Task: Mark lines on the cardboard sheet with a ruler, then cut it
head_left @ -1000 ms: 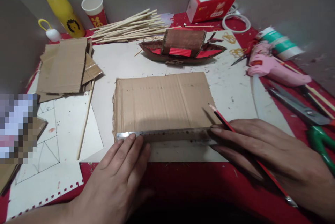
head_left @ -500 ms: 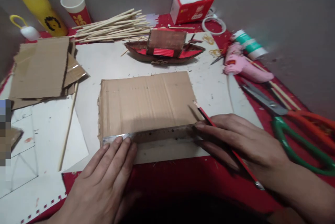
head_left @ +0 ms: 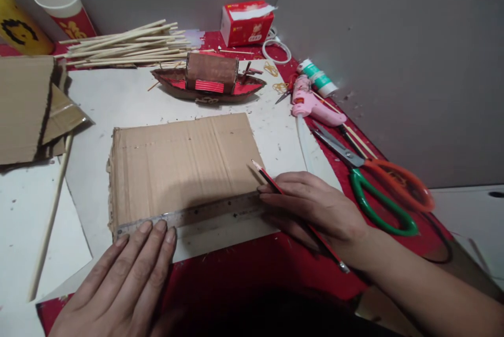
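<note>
pressing the left hand [head_left: 126,274] flat, with fingers straight and slightly apart, onto the left end of a metal ruler [head_left: 220,208]. pinching a red-and-black pencil [head_left: 271,182] slantwise in the right hand [head_left: 315,206], with its point aimed forward, and resting fingertips at the ruler's other end. holding the ruler along the near side of a cardboard sheet [head_left: 185,166], just ahead of both hands.

working on a surface [head_left: 311,269] covered in red, overlaid beneath and ahead of the hands by white paper [head_left: 279,129] dotted with scraps. backed, well beyond the hands, by plain grey walls [head_left: 394,64] meeting in a corner behind a red tissue pack [head_left: 248,31]. strewn ahead of the left hand with wooden sticks [head_left: 126,47], a cup [head_left: 66,9] and a partly shown yellow bottle [head_left: 23,27]; straight ahead of both, with a brown model boat [head_left: 212,74]. lined to the right of and beyond the right hand with scissors [head_left: 352,157] and a pink glue gun [head_left: 318,110]. bordered at far right, past the edge, by something white [head_left: 478,216], too cropped to identify.
</note>
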Action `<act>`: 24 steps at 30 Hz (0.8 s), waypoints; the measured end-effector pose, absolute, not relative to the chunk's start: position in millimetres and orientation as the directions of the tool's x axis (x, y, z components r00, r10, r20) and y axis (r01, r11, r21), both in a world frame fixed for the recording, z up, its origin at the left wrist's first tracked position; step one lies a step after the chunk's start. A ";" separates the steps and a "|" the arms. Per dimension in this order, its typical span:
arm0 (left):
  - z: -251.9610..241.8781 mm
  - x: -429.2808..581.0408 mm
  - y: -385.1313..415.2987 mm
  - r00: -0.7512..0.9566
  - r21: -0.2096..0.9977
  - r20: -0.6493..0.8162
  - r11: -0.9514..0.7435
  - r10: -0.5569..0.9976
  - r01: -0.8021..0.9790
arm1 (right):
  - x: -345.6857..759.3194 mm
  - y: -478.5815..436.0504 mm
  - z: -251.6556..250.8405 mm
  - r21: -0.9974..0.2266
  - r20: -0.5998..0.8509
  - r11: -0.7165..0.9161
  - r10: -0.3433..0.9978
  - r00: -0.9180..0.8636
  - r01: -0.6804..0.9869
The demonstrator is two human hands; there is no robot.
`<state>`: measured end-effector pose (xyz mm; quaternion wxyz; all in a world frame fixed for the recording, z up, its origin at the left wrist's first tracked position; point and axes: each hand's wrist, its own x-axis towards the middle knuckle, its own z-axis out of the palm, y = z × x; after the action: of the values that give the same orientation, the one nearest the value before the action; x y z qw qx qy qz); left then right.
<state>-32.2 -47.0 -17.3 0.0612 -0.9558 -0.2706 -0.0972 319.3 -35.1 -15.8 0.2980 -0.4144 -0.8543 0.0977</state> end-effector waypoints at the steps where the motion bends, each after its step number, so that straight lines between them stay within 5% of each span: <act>1: -17.7 -32.6 -47.1 0.837 -0.067 0.212 -0.847 0.504 0.527 | 319.3 -35.6 -16.3 -0.422 0.434 0.637 0.767 -0.473 0.646; 24: -0.7 -20.1 -51.5 0.765 0.072 0.241 -0.798 0.596 0.599 | 319.5 -35.9 -16.7 -0.346 0.416 0.646 0.756 -0.505 0.681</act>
<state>-20.1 -51.5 -0.7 0.0048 -0.9395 -0.3181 -0.1269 319.5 -35.9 -16.7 0.2738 -0.4153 -0.8648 0.0687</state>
